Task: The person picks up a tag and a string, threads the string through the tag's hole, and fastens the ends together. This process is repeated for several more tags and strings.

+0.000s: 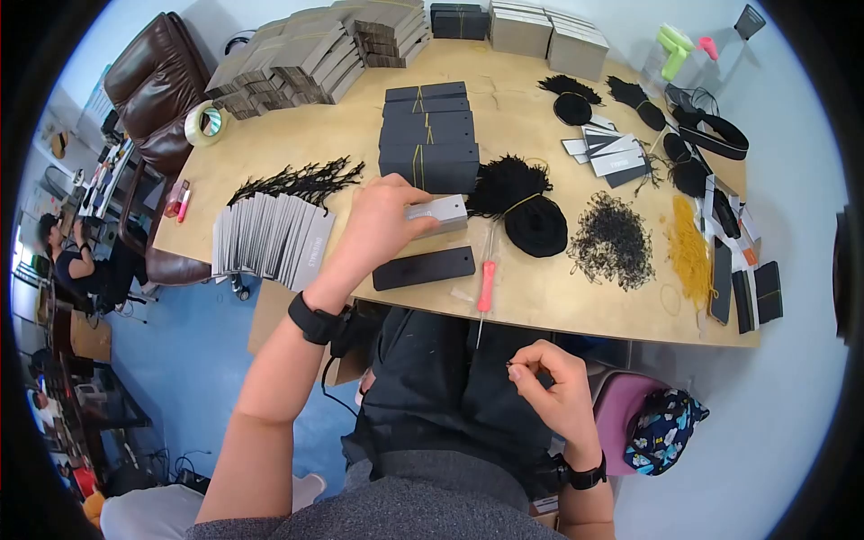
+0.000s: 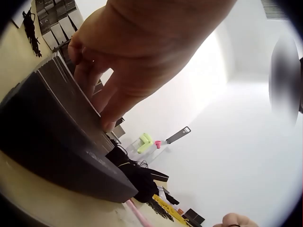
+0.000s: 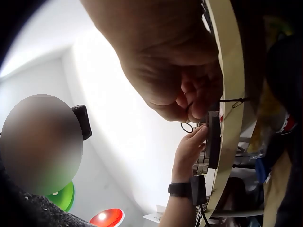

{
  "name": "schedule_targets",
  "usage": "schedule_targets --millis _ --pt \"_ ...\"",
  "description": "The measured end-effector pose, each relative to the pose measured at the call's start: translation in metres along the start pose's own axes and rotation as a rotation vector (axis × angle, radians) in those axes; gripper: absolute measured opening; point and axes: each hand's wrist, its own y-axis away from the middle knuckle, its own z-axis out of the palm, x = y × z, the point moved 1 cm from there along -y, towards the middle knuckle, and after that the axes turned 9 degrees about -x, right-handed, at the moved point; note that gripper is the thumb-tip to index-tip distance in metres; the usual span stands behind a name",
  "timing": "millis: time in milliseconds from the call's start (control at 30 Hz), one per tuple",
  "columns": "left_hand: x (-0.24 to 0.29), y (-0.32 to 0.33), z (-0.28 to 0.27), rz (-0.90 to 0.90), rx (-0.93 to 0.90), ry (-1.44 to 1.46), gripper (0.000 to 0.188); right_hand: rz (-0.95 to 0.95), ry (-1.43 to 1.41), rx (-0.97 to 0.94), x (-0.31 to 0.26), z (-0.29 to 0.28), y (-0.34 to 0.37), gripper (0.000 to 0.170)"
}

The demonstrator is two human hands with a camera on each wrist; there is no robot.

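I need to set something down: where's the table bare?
Bare table lies between the black stacks and the tape, and along the front edge, between the pink tool and yellow bands. Around the phone it's crowded.

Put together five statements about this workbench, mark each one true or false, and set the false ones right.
1. The left hand touches the grey stack. True.
2. The right hand grips the pink-handled tool. False: that tool lies on the table, and the hand pinches a thin dark loop.
3. A dark block lies nearer the person than the grey stack. True.
4. In the head view, the yellow pile is left of the black loop pile. False: it is to the right.
5. A brown chair stands beyond the table's left end. True.
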Motion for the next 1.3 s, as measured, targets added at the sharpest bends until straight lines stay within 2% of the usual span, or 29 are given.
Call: schedule_targets --millis 67,133,267,333,467,633,767,833,867,967,1033,1133,1300 --pt "-0.001 0.002 -0.002 -0.035 -0.022 0.037 0.035 -0.01 0.015 0.005 0.0 -0.001 0.001 0.005" --pt "0.004 0.01 -0.01 0.055 0.13 -0.03 0.035 -0.019 0.028 -0.002 0.0 0.0 0.001 0.006" --pt "0.034 0.042 -0.018 0.119 0.074 -0.118 0.034 -0.057 0.064 -0.002 -0.001 -0.002 0.001 0.006" --pt "0.034 0.051 -0.003 0.138 0.024 -0.021 0.033 -0.057 0.067 -0.01 -0.001 -0.001 0.0 0.006" --pt "0.033 0.052 0.011 0.141 0.005 -0.023 0.031 -0.071 0.05 -0.038 -0.005 0.004 0.0 0.005" --pt "0.026 0.048 0.013 0.078 -0.053 0.063 0.029 -0.076 0.049 -0.041 -0.006 0.006 0.005 0.005" --pt "0.025 0.047 0.012 0.1 -0.04 0.051 0.029 -0.067 0.053 -0.048 -0.005 0.008 0.007 0.006" --pt "0.034 0.049 0.005 0.1 0.056 0.014 0.032 -0.067 0.049 -0.049 -0.005 0.007 0.008 0.006" --pt "0.043 0.053 0.002 0.1 0.049 0.018 0.032 -0.067 0.057 -0.035 -0.007 0.005 0.008 0.006" --pt "0.066 0.083 0.005 0.151 0.062 0.154 0.035 -0.061 0.071 -0.006 -0.005 -0.001 0.012 0.006" --pt "0.07 0.107 0.02 0.137 -0.109 0.28 0.038 -0.064 0.081 0.016 -0.003 -0.004 0.013 0.006" --pt "0.064 0.128 0.045 0.134 -0.089 0.401 0.04 -0.062 0.073 0.028 -0.001 -0.003 0.014 0.006" --pt "0.064 0.137 0.057 0.112 -0.018 0.42 0.044 -0.026 0.029 -0.032 0.001 0.007 0.014 0.006"
